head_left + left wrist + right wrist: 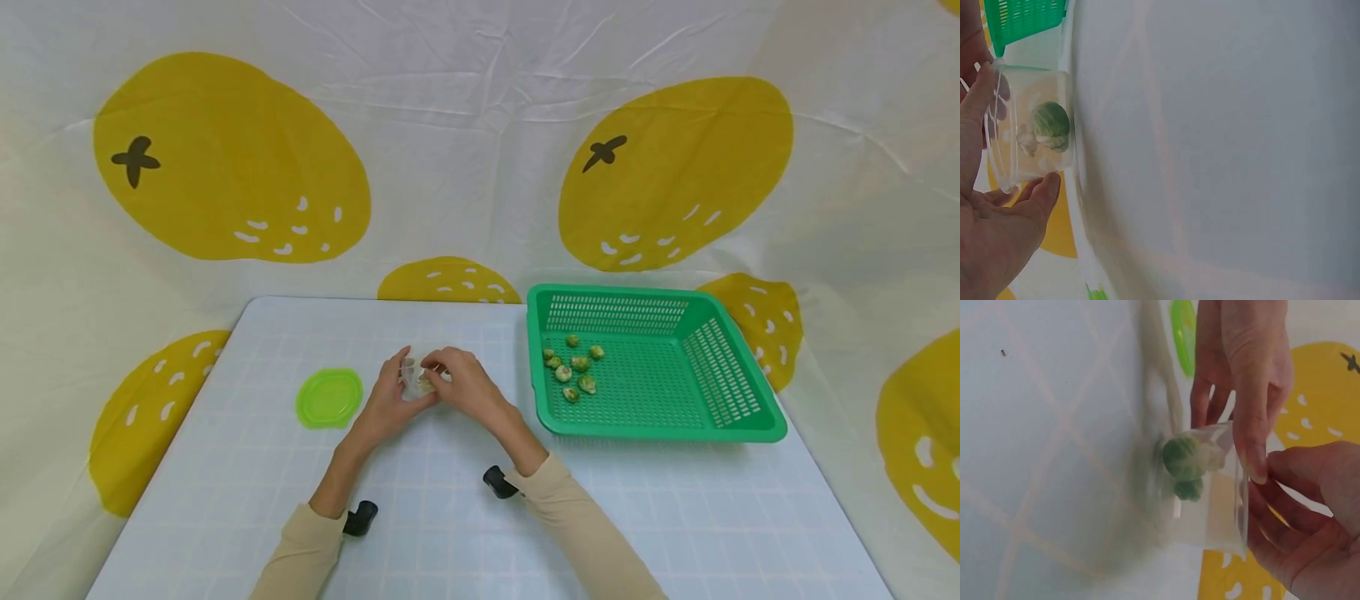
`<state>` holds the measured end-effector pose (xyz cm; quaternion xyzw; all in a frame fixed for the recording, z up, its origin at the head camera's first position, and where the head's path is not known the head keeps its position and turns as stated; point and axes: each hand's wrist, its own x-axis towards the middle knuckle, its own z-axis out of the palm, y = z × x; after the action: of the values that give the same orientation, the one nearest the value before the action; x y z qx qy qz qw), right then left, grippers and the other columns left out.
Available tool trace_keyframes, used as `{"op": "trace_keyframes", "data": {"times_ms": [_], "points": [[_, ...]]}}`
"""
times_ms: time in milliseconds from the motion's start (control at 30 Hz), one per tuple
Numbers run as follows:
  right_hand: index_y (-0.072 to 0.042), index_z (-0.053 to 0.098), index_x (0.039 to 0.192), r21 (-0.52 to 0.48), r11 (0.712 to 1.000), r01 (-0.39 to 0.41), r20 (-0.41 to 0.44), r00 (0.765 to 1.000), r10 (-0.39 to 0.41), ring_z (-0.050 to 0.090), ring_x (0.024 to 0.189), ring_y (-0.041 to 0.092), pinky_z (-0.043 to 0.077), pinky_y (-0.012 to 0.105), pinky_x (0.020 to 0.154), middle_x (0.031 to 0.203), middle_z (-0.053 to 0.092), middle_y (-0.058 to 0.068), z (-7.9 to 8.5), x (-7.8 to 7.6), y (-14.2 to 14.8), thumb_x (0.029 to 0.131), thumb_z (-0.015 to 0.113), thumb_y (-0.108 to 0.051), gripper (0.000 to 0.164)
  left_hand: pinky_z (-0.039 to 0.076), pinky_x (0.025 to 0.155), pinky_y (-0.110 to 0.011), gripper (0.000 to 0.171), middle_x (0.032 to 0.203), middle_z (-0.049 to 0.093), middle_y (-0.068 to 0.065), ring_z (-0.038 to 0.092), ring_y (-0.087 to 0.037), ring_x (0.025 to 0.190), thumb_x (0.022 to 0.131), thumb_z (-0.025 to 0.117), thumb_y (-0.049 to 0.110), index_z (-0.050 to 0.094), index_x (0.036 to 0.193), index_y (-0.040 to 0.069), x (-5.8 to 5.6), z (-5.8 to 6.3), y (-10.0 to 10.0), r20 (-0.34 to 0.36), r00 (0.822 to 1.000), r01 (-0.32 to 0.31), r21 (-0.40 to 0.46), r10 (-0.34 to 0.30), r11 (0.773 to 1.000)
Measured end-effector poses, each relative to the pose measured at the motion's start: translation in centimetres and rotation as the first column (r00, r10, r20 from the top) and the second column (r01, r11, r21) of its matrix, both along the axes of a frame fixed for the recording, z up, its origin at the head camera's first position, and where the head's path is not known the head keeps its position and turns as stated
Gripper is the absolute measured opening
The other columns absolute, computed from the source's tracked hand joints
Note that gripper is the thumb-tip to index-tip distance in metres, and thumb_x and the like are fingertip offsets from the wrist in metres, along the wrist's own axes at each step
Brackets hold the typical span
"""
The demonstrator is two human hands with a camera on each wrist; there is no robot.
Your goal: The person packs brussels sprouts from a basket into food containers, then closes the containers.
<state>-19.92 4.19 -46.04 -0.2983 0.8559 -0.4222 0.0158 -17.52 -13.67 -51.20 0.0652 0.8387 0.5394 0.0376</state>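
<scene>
My left hand [386, 402] holds a small clear plastic container [1035, 80], with fingers along one side and the thumb at the rim. Inside it lie green Brussels sprouts [1184, 456], seen through the wall in both wrist views. The fingers of my right hand [465, 385] bend over the container's mouth; whether they pinch anything is hidden. A lime-green lid [330, 398] lies flat on the table, left of my left hand.
A green perforated basket [645, 432] stands to the right on the table [435, 517], with several Brussels sprouts [581, 364] near its left side. A white cloth [465, 167] printed with yellow fruit hangs behind the table.
</scene>
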Motion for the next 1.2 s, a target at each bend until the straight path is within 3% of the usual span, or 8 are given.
{"op": "trace_keyframes", "data": {"times_ms": [267, 400, 733, 900, 1200], "points": [[0.003, 0.072, 0.114, -0.020, 0.999, 0.028, -0.029, 0.999, -0.029, 0.067, 0.098, 0.026, 0.057, 0.048, 0.092, 0.109, 0.071, 0.015, 1.0, 0.4, 1.0, 0.100, 0.065, -0.001, 0.016, 0.031, 0.120, -0.056, 0.109, 0.165, 0.019, -0.023, 0.029, -0.038, 0.149, 0.086, 0.086, 0.035, 0.014, 0.163, 0.005, 0.1, 0.2, 0.0, 0.023, 1.000, -0.004, 0.001, 0.004, 1.000], [0.000, 0.073, 0.113, -0.017, 0.998, 0.058, -0.086, 0.995, -0.059, 0.067, 0.098, 0.023, 0.058, 0.042, 0.091, 0.108, 0.072, 0.011, 1.5, 0.5, 1.7, 0.100, 0.066, -0.003, 0.015, 0.031, 0.119, -0.057, 0.111, 0.165, 0.019, -0.023, 0.028, -0.039, 0.150, 0.086, 0.085, 0.040, 0.013, 0.163, 0.006, 0.1, 0.3, 0.1, 0.039, 0.999, -0.005, -0.012, 0.005, 1.000], [-0.002, 0.074, 0.111, -0.049, 0.991, 0.124, -0.193, 0.972, -0.131, 0.067, 0.096, 0.022, 0.058, 0.036, 0.087, 0.105, 0.073, 0.009, 3.1, 0.8, 3.8, 0.100, 0.067, -0.005, 0.014, 0.031, 0.119, -0.056, 0.115, 0.165, 0.019, -0.022, 0.028, -0.038, 0.150, 0.084, 0.085, 0.048, 0.013, 0.164, 0.008, 0.1, 0.1, 0.1, 0.070, 0.997, -0.018, -0.048, 0.021, 0.999], [-0.001, 0.074, 0.111, -0.069, 0.986, 0.150, -0.242, 0.957, -0.162, 0.067, 0.095, 0.025, 0.058, 0.039, 0.087, 0.104, 0.073, 0.012, 3.6, 0.8, 5.1, 0.099, 0.068, -0.004, 0.014, 0.032, 0.119, -0.055, 0.115, 0.165, 0.019, -0.022, 0.027, -0.038, 0.150, 0.083, 0.085, 0.048, 0.013, 0.164, 0.008, 0.2, 0.1, 0.2, 0.070, 0.997, -0.019, -0.048, 0.022, 0.999], [-0.001, 0.074, 0.113, -0.082, 0.974, 0.211, -0.202, 0.954, -0.223, 0.066, 0.100, 0.026, 0.057, 0.039, 0.088, 0.109, 0.072, 0.012, 4.7, 0.9, 7.4, 0.100, 0.066, -0.006, 0.015, 0.032, 0.120, -0.054, 0.115, 0.165, 0.019, -0.022, 0.027, -0.037, 0.150, 0.083, 0.085, 0.049, 0.014, 0.164, 0.008, 0.0, 0.1, 0.1, 0.073, 0.997, -0.020, -0.048, 0.023, 0.999]]}}
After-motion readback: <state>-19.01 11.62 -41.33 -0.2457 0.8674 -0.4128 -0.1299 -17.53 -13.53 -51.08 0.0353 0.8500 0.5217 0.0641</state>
